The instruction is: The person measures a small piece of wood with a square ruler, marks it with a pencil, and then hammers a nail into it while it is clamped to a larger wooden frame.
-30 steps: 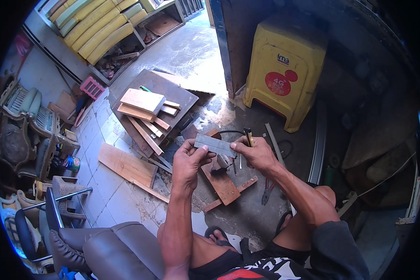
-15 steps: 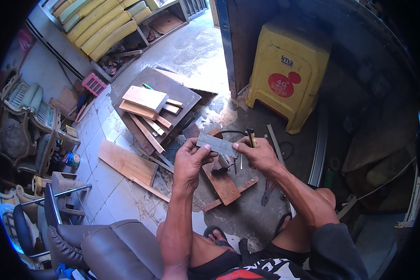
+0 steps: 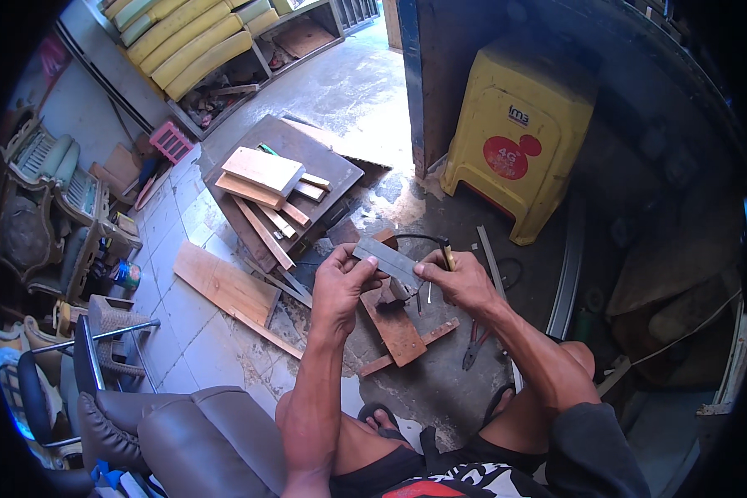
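One left hand [image 3: 344,282] and one right hand [image 3: 458,278] pinch the ends of a flat, grey, oblong plate [image 3: 392,261], held above a brown wooden stand [image 3: 399,336]; it looks like a checking step; turning it would need both to move together.

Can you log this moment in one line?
left hand: pinching grey flat piece | right hand: pinching its other end, plus slim yellow item | nearby: red-handled pliers
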Demonstrator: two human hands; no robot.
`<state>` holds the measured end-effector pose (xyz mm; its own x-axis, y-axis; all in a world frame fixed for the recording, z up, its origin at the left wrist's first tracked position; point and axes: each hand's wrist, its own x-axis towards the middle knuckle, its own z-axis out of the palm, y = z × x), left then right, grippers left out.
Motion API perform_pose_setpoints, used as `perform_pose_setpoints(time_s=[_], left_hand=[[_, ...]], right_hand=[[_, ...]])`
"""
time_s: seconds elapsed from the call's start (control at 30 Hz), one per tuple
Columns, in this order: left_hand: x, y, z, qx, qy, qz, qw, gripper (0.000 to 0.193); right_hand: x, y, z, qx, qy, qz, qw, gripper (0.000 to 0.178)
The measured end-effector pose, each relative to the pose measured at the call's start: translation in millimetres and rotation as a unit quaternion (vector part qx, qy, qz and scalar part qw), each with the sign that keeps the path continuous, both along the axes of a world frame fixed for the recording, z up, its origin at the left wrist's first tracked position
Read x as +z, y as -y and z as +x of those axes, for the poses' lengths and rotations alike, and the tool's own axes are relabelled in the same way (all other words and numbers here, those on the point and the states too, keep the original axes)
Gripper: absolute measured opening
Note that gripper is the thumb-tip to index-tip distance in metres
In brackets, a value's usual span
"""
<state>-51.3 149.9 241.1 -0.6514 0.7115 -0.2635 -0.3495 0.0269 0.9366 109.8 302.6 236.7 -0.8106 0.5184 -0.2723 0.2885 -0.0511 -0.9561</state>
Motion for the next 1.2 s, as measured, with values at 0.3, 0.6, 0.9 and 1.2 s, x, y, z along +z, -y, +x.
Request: perform_pose_setpoints(time_s=[0.3, 0.6, 0.9, 1.2], left_hand=[[-5, 1, -4, 0.008, -0.008, 0.002, 1.000, 0.030], [-7, 0, -3, 0.007, -0.018, -0.002, 1.000, 0.028], [-4, -3, -2, -0.002, -0.027, 0.014, 1.000, 0.024], [-12, -1, 2, 0.003, -0.020, 0.027, 0.999, 0.022]], right_hand=[[1, 5, 0, 0.053, 0.013, 0.040, 0.998, 0.034], [-7, 4, 1, 0.063, 0.012, 0.039, 0.997, 0.034], [-6, 4, 2, 0.081, 0.007, 0.066, 0.995, 0.038], [11, 14, 7, 0.078, 0.053, 0.044, 0.995, 0.035]])
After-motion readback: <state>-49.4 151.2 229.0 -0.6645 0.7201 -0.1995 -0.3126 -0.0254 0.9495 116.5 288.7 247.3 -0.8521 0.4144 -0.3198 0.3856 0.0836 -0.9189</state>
